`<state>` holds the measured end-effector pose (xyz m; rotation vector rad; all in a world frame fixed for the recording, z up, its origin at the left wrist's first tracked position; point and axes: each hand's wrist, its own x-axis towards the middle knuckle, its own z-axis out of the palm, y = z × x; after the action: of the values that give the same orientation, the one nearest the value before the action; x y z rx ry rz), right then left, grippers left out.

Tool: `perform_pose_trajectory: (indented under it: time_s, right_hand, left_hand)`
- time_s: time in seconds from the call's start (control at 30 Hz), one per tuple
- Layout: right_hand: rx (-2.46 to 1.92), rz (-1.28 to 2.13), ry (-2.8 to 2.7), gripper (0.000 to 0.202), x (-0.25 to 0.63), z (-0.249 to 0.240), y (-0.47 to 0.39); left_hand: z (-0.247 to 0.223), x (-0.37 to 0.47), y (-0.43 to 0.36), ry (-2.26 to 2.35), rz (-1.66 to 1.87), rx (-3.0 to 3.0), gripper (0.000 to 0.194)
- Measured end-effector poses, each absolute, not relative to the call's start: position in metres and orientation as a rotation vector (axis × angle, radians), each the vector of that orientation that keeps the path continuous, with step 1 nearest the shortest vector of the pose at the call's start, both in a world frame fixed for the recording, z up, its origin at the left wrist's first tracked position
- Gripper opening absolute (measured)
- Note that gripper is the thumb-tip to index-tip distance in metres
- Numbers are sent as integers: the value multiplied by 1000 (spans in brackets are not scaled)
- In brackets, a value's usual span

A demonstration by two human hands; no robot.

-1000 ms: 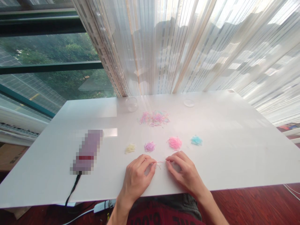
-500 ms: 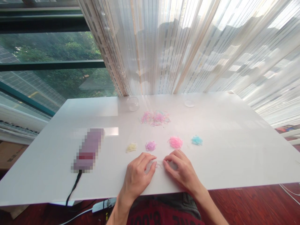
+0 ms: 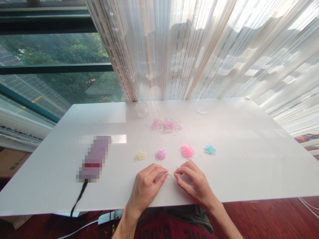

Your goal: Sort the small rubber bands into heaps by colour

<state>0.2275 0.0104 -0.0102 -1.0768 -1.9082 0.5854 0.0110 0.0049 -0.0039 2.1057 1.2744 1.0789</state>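
The pink pile [image 3: 187, 151] of short, thin strands sits on the white surface [image 3: 249, 159], and both hands work just on the near side of it. The left hand [image 3: 149, 179], nearer and to the left of the pink pile, has thumb and forefinger drawn together, their tips pinching a pale strand [image 3: 170, 174]. That strand lies in the narrow gap between the two hands, nearer and a little left of the pink pile. The right hand [image 3: 193, 177], directly on the near side of the pink pile, curls its fingers so the tips come close together beside the strand's other end; whether they grip anything, I cannot tell.

Just left of the pink pile is a purple pile [image 3: 160, 154], and farther left, a smaller yellow pile [image 3: 140, 156]. A blue pile [image 3: 210, 149] lies to the right of the pink pile. Beyond it and somewhat left spreads a mixed pile [image 3: 165, 125] of many colours, the widest of all. Farther beyond the pink pile, towards the curtain [image 3: 169, 49], stand a clear dish [image 3: 142, 110] to the left and a flat clear disc [image 3: 202, 110] to the right. Well to the left of the pink pile lies a blurred purple object [image 3: 96, 156] with a black cord [image 3: 79, 199].
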Motion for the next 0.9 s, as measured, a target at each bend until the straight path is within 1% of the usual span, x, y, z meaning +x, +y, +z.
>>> perform_pose_trajectory:
  time_s: [0.23, 0.47, 0.73, 0.9]
  right_hand:
    - [-1077, 622, -1904, 14, 228, -10, 10]
    - [-1073, 627, -1928, 7, 228, -7, 9]
    - [-1097, 643, -1918, 10, 228, -4, 9]
    - [-1137, 591, -1859, 10, 228, -2, 10]
  left_hand:
    - [0, 12, 4, 1279, 1042, 2096, 9]
    - [1, 12, 4, 1277, 1068, 2078, 10]
    - [1, 12, 5, 1304, 1060, 2074, 9]
    - [0, 12, 4, 1317, 1075, 2063, 9]
